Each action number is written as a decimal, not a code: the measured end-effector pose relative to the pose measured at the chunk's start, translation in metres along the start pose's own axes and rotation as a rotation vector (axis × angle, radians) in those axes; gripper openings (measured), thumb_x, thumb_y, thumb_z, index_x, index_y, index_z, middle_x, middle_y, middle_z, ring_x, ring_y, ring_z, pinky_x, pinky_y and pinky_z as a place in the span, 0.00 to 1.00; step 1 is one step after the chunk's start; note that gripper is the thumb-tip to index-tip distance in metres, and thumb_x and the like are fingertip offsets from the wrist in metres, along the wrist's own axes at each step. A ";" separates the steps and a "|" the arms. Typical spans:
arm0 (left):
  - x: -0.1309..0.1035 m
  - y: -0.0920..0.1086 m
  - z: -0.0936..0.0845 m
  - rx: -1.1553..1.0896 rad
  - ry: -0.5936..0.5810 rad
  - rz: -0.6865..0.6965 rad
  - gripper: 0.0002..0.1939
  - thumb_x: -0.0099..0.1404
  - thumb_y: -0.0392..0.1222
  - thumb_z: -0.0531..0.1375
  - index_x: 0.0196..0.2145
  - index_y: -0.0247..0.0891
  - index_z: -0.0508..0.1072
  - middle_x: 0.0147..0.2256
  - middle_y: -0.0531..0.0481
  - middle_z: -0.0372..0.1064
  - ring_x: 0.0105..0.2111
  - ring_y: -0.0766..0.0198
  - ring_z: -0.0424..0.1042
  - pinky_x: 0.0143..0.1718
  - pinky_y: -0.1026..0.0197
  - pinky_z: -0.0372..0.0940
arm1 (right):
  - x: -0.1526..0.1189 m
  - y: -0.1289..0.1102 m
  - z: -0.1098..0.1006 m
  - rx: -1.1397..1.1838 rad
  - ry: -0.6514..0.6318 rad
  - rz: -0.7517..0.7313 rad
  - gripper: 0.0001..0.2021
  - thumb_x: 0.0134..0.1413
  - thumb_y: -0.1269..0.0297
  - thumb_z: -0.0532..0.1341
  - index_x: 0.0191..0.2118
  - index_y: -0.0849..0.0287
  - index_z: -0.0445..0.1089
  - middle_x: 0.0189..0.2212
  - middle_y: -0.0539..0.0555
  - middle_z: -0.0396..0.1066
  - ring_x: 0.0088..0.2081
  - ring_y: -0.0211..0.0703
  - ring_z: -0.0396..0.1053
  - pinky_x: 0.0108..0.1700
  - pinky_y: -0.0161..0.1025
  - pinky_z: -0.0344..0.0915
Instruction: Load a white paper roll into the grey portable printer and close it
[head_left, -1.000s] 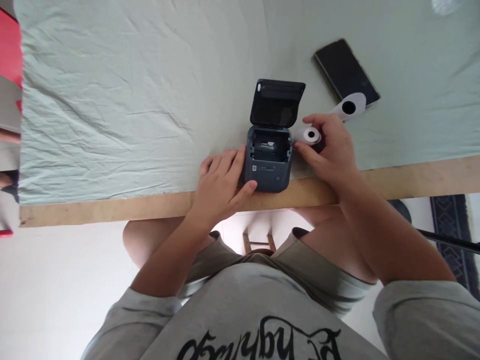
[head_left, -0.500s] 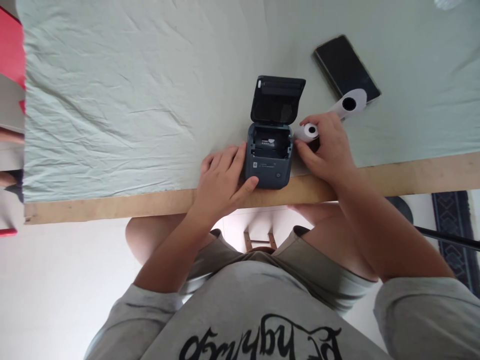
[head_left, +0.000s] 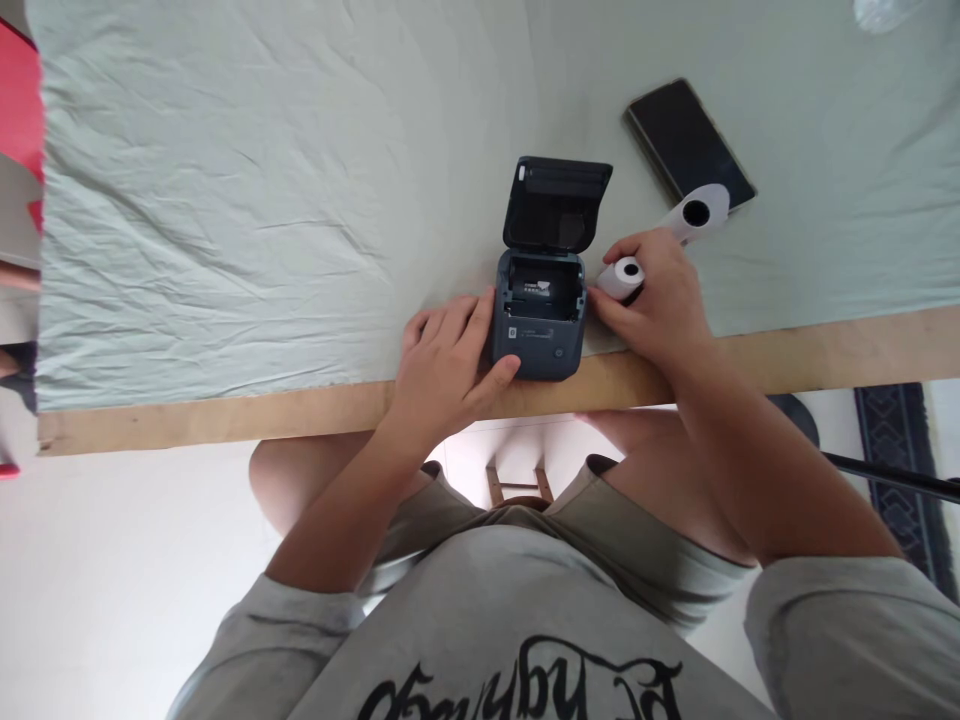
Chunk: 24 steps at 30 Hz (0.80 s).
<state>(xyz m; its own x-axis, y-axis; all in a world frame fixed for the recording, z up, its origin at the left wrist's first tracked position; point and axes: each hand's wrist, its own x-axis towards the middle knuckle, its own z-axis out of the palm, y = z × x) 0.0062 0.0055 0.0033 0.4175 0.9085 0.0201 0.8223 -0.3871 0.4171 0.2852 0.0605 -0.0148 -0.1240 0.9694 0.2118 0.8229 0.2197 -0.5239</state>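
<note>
A small dark blue portable printer (head_left: 536, 340) sits at the table's front edge with its lid (head_left: 559, 205) raised and its paper bay (head_left: 544, 285) exposed. No roll shows inside the bay. My left hand (head_left: 442, 355) steadies it from the left: the index finger lies along its side and the thumb presses its front corner. Just right of the printer, my right hand (head_left: 652, 295) grips a small white paper roll (head_left: 616, 280) between thumb and fingers, its cored end facing up. Behind that hand, a second white roll (head_left: 705, 205) with a larger dark core has a loose paper end.
A black smartphone (head_left: 686, 140) lies at the upper right, partly overlapped by the second roll. Pale green cloth (head_left: 262, 200) covers the table, whose wooden edge (head_left: 225, 415) runs along the front. A clear plastic item (head_left: 885, 12) is at the top right corner.
My right hand has shifted the small roll slightly right, away from the printer, and tipped it a little. The left hand and printer hold their places; the whole view has moved slightly.
</note>
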 end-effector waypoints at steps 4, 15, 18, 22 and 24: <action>-0.001 0.000 0.000 -0.013 -0.001 -0.006 0.39 0.80 0.63 0.43 0.73 0.30 0.59 0.65 0.30 0.66 0.62 0.40 0.67 0.65 0.41 0.55 | 0.002 0.004 -0.005 0.073 0.072 -0.035 0.20 0.52 0.58 0.70 0.50 0.48 0.68 0.42 0.55 0.74 0.44 0.56 0.75 0.49 0.58 0.75; 0.000 -0.002 -0.001 -0.022 0.003 -0.005 0.40 0.79 0.64 0.43 0.73 0.29 0.59 0.65 0.29 0.66 0.63 0.40 0.67 0.65 0.41 0.56 | 0.019 0.001 -0.004 0.759 -0.027 0.163 0.13 0.66 0.49 0.57 0.52 0.44 0.67 0.42 0.54 0.79 0.42 0.54 0.81 0.30 0.47 0.77; 0.000 -0.001 -0.002 -0.022 -0.006 -0.002 0.41 0.79 0.64 0.43 0.73 0.29 0.59 0.65 0.29 0.67 0.62 0.39 0.67 0.65 0.40 0.56 | 0.022 -0.004 -0.002 0.819 0.005 0.199 0.15 0.63 0.51 0.60 0.54 0.42 0.65 0.43 0.51 0.77 0.42 0.52 0.81 0.33 0.47 0.78; 0.000 -0.001 -0.001 -0.024 0.000 0.008 0.42 0.79 0.65 0.42 0.73 0.28 0.60 0.65 0.29 0.67 0.62 0.39 0.67 0.65 0.40 0.56 | 0.020 -0.022 -0.002 0.911 0.073 0.197 0.24 0.58 0.56 0.65 0.57 0.35 0.58 0.50 0.47 0.73 0.50 0.48 0.80 0.43 0.47 0.81; 0.000 -0.002 -0.001 -0.024 0.006 0.008 0.41 0.79 0.65 0.42 0.73 0.28 0.59 0.65 0.29 0.66 0.63 0.38 0.67 0.64 0.41 0.56 | 0.017 -0.033 -0.006 0.829 0.102 0.143 0.24 0.60 0.55 0.63 0.59 0.34 0.57 0.58 0.49 0.70 0.52 0.49 0.79 0.48 0.50 0.81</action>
<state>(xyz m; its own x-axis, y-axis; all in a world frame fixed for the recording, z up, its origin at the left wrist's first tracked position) 0.0043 0.0059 0.0036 0.4216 0.9063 0.0294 0.8092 -0.3907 0.4387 0.2598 0.0689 0.0110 0.0338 0.9882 0.1496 0.1488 0.1430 -0.9785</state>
